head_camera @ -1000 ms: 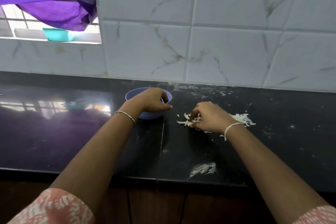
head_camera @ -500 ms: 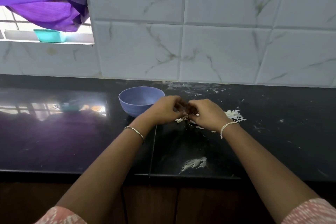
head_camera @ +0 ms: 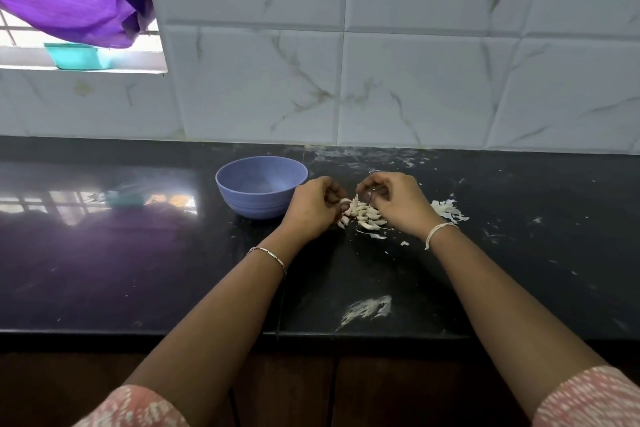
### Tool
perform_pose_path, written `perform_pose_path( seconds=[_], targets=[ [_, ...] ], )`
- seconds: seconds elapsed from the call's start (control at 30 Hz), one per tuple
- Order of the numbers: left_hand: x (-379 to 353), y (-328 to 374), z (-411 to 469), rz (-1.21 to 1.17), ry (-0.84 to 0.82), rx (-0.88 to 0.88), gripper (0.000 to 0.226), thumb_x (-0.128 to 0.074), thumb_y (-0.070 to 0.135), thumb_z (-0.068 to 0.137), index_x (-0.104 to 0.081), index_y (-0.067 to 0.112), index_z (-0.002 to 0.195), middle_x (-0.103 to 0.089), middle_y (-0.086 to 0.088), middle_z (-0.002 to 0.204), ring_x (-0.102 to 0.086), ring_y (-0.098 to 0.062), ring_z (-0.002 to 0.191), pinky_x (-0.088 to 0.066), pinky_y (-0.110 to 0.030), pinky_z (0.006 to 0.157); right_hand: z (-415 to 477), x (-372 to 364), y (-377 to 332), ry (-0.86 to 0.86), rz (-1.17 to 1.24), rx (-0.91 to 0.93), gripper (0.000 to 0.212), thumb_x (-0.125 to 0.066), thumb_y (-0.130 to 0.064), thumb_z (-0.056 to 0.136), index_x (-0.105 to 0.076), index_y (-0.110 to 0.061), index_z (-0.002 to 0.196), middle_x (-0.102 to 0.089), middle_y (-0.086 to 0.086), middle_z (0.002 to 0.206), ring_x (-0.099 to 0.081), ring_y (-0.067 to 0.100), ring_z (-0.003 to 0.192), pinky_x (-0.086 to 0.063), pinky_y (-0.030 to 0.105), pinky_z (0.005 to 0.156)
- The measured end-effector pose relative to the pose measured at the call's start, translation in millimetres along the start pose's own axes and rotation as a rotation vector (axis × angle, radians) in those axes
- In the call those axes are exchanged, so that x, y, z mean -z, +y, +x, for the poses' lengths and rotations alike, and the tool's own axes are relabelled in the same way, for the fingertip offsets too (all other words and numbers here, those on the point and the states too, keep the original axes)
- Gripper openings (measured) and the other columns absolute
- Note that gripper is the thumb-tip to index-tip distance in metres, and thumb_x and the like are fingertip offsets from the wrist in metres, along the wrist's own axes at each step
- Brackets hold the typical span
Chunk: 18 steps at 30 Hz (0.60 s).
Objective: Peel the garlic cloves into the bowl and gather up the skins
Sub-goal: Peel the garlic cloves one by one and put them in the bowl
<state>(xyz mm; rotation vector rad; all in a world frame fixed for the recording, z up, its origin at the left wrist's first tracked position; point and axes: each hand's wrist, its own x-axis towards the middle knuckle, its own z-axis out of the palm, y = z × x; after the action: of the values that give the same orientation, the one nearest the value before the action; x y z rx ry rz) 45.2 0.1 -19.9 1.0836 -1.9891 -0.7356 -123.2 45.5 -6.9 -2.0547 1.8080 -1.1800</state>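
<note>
Left hand (head_camera: 313,210): curled, pinching a pale garlic clove (head_camera: 343,203) at the heap's edge.
Right hand (head_camera: 394,201): curled above the heap; grasp unclear.
Heap of cloves (head_camera: 363,213): between the hands, on black stone worktop (head_camera: 138,270).
Round lilac plastic bowl (head_camera: 256,206): beside left hand.
Progress: seemingly midway; white papery skins (head_camera: 448,211) ungathered.

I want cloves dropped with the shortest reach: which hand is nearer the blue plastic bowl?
Left. The left hand sits just right of the round blue plastic bowl, close beside it; the right hand is farther right, beyond the white garlic pile.
</note>
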Motion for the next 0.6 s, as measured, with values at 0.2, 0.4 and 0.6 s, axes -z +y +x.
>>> perform_pose_path(
  seconds=[0.2,0.4,0.6],
  targets=[
    [-2.3,4.2,-6.9,-0.062,0.013,-0.094,0.023,-0.081,0.010,0.077,-0.060,0.017,0.082,-0.066,0.004,0.068,-0.062,-0.005,0.059,-0.053,-0.016,0.057,-6.3,3.2,-6.9,-0.123,0.243,-0.134,0.010,-0.069,-0.021,0.091,-0.072,-0.012,0.093,-0.073,0.007,0.082,-0.071,0.021,0.073,-0.060,0.032,0.071],
    [-2.7,6.6,-16.2,-0.020,0.015,-0.185,0.027,-0.087,0.016,0.071,-0.061,0.019,0.077,-0.065,0.010,0.069,-0.060,-0.005,0.062,-0.049,-0.015,0.060,-15.7,16.2,-10.8,-0.275,0.391,-0.176,0.004,-0.065,-0.008,0.091,-0.061,-0.007,0.090,-0.067,0.008,0.077,-0.067,0.018,0.072,-0.059,0.030,0.073],
    [-8.3,0.6,-17.6,0.309,-0.240,-0.239,0.020,-0.074,0.039,0.084,-0.076,0.023,0.095,-0.062,0.007,0.090,-0.059,-0.013,0.088,-0.052,-0.035,0.083,-22.8,49.4,-0.6,-0.300,0.364,-0.215,0.010,-0.071,0.000,0.084,-0.067,-0.001,0.093,-0.073,0.011,0.078,-0.068,0.022,0.077,-0.059,0.025,0.072]
  ],
)
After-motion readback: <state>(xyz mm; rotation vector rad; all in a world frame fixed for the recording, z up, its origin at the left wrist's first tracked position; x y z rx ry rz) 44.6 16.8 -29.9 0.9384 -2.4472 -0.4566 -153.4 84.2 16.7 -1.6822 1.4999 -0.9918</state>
